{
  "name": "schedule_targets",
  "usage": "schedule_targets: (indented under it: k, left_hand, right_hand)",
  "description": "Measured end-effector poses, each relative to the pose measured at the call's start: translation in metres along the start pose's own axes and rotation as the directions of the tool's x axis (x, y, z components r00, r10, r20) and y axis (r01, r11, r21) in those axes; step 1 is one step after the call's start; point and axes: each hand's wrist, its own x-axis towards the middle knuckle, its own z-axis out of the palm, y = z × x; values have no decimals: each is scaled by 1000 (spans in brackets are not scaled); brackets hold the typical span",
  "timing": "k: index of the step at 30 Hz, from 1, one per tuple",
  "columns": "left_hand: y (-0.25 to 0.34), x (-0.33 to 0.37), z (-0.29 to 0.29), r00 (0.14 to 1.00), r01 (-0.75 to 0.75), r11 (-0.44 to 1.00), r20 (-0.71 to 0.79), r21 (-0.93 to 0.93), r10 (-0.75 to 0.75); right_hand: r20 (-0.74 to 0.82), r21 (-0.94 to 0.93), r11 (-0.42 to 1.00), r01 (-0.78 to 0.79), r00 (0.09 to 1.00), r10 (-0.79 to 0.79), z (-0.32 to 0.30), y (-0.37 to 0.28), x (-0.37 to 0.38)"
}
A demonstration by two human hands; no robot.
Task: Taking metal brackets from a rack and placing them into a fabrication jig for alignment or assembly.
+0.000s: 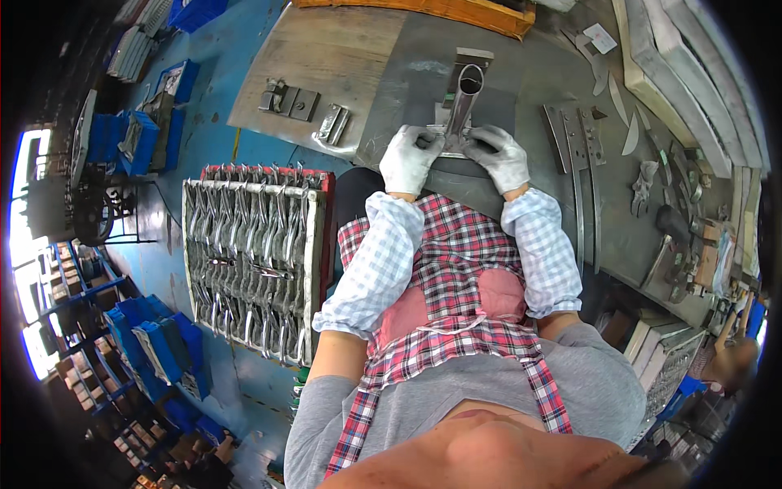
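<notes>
A short metal tube [466, 98] with an open, slanted top stands on a dark flat metal base [493, 110] on the workbench in front of me. My left hand [407, 161], in a white glove, is at the near left of the tube's foot with thumb and fingers curled together. On the other side my gloved right hand [498, 158] is closed in a similar pinch. Between the fingertips lies a small metal edge [453, 152]; the gloves hide most of it, and I cannot make out what each hand grips.
A rack of shiny curved metal parts [252, 265] stands left of my lap. Steel blocks [297, 104] lie on the bench to the left. Long metal bars [580, 179], blade-shaped pieces [619, 98] and hand tools [643, 187] lie to the right. An orange-brown wooden edge [456, 12] borders the far side.
</notes>
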Motion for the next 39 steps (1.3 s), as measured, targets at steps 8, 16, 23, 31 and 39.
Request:
schedule_targets:
  k: [8,16,23,31,39]
  left_hand:
    - [2,3,3,999,12,995,48,104,-17]
    - [-1,4,-18,999,41,993,11,109,-43]
    - [-26,-19,-35,983,118,992,146,-55,-109]
    - [-93,-157,-227,912,406,875,62,-261,-405]
    - [-312,-277,-416,672,632,773,-533,52,-513]
  right_hand:
    - [-85,-82,958,274,956,-281,7,19,5]
    - [31,-37,957,287,958,-286,17,4,17]
    - [209,437,849,-296,952,225,36,-98,12]
    - [610,435,887,157,674,-418,108,-168,-38]
    - [729,50,965,258,651,-212,116,-124,-28]
